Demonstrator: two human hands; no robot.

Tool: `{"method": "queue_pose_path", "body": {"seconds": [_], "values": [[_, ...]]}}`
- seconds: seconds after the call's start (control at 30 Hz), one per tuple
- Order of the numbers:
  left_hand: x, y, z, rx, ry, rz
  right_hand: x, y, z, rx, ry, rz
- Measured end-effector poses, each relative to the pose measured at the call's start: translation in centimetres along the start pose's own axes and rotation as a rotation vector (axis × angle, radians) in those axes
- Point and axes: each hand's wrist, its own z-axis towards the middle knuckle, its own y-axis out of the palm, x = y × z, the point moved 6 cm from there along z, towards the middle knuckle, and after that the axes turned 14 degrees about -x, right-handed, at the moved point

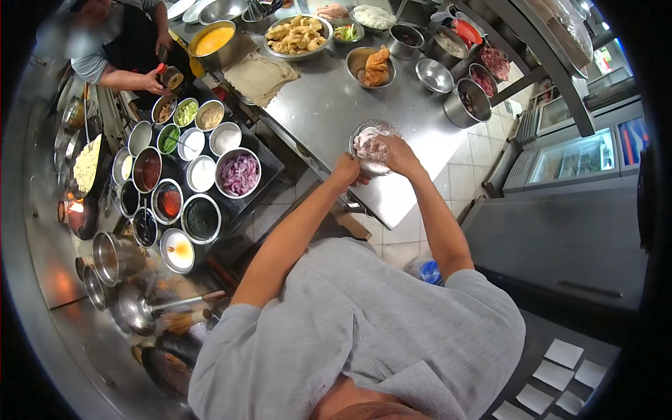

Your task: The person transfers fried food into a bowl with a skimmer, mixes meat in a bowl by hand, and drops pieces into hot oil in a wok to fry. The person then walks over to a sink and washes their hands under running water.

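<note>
Left grip [346, 170] clamped on bowl [376, 168] rim; right grip [399, 155] inside, closure unclear. Around: fried piece [376, 67], cloth [262, 78], onions [240, 175].

The scene is brightly lit, with glare thrown off the steel table [318, 105]; outer lines are bowed by fisheye distortion, corners are blacked out, and an upper-left patch is blurred.

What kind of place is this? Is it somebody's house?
Probably a restaurant kitchen, not a house. Lots of metal pots hold things like red sauce and chopped purple onion, and someone's right hand is in a bowl on a long steel table.
</note>
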Motion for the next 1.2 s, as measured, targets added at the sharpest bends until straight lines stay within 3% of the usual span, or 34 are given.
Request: {"method": "queue_pose_path", "body": {"seconds": [0.07,0.13,0.27,0.47,0.8,0.87,0.9,1.03,1.1,1.2], "values": [[0.0,0.1,-0.1,0.011,-0.002,-0.008,-0.1,-0.3,0.2,0.029,0.087,-0.011],[0.4,0.4,-0.4,0.016,-0.004,-0.011,1.6,-0.2,1.0,0.164,0.304,0.016],[1.0,0.6,-1.0,0.038,0.0,-0.007,2.1,2.0,3.5,-0.033,0.294,0.128],[0.2,0.2,-0.1,0.044,0.01,-0.015,2.8,3.5,5.0,-0.003,0.281,-0.112],[0.2,0.2,-0.3,0.001,0.002,-0.009,1.6,1.6,4.2,-0.047,0.222,0.024],[0.4,0.3,-0.4,0.026,0.003,-0.025,3.0,1.3,4.0,0.241,0.179,-0.087],[0.2,0.3,-0.5,0.039,-0.008,-0.035,2.7,1.0,3.8,0.235,0.175,-0.089],[-0.3,0.3,-0.1,0.045,-0.002,-0.037,0.8,-0.8,1.7,0.012,0.207,-0.178],[-0.1,0.6,-0.1,-0.012,-0.003,-0.036,0.5,-1.2,1.1,-0.136,0.238,-0.051],[-0.1,0.6,-0.1,-0.004,0.011,-0.008,1.5,0.2,1.3,-0.031,0.353,-0.049]]}}
